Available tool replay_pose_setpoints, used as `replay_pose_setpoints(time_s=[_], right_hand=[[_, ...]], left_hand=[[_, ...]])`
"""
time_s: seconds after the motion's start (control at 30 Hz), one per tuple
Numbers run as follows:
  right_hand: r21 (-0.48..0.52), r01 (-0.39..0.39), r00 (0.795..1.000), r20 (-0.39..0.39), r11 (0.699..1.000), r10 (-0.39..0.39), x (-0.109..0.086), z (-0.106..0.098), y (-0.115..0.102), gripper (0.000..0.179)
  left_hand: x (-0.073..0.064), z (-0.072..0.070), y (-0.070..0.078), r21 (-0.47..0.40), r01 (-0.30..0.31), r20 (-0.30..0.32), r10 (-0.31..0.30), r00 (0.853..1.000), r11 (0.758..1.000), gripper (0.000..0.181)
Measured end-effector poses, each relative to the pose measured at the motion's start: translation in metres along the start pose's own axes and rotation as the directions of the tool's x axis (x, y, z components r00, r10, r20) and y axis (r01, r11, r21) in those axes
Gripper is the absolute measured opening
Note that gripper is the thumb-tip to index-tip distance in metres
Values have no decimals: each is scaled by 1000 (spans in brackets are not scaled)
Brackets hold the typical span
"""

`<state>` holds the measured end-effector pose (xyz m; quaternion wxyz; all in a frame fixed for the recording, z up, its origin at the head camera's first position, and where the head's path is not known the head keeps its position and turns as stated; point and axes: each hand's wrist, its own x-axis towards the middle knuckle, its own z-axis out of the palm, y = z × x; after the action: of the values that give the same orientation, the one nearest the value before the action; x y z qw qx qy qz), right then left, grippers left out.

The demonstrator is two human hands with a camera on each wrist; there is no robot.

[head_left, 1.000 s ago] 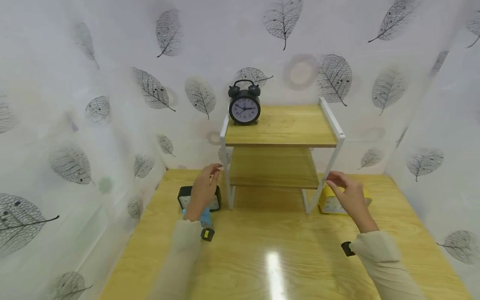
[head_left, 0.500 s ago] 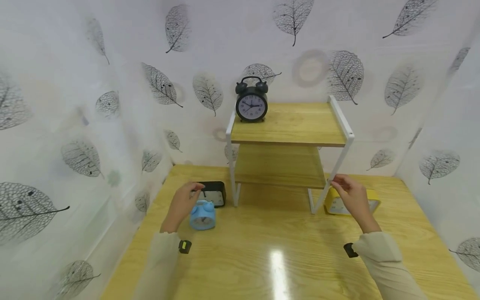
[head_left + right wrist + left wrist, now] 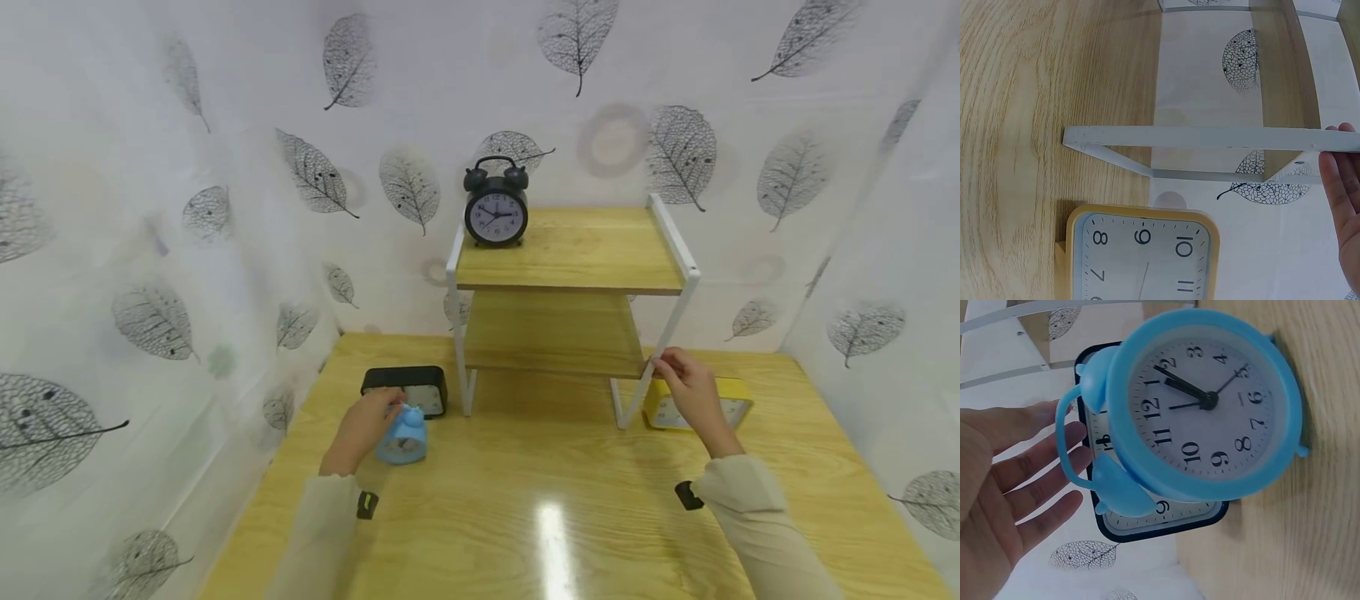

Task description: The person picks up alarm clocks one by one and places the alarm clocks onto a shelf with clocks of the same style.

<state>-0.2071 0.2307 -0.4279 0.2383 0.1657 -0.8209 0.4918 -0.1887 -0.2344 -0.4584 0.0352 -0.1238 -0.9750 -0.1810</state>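
Blue clock: handle toward our left hand, the nearer; fingers relaxed, not gripping.
Shelf post: pinched by our right hand.

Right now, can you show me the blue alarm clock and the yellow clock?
Blue twin-bell alarm clock [image 3: 1205, 419], left wrist view: on its dial.
Yellow clock [image 3: 1138, 257], right wrist view: on its dial.

Through my head feed I saw a cream left sleeve, softly creased, and a matching right sleeve with a broad cuff. Small black wrist blocks showed, the left marked yellow-green.
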Motion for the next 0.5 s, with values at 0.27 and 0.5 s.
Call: replay_pose_setpoints(time_s=[0.27, 0.5], right_hand=[[-15, -24, 999, 39, 1000, 25, 1, 0, -9, 12], [-19, -33, 999, 34, 999, 33, -1, 0, -8, 12]], left_hand=[[-2, 5, -1, 74, -37, -34, 39, 999, 997, 12], [-1, 7, -1, 64, -47, -38, 49, 998, 997, 12]])
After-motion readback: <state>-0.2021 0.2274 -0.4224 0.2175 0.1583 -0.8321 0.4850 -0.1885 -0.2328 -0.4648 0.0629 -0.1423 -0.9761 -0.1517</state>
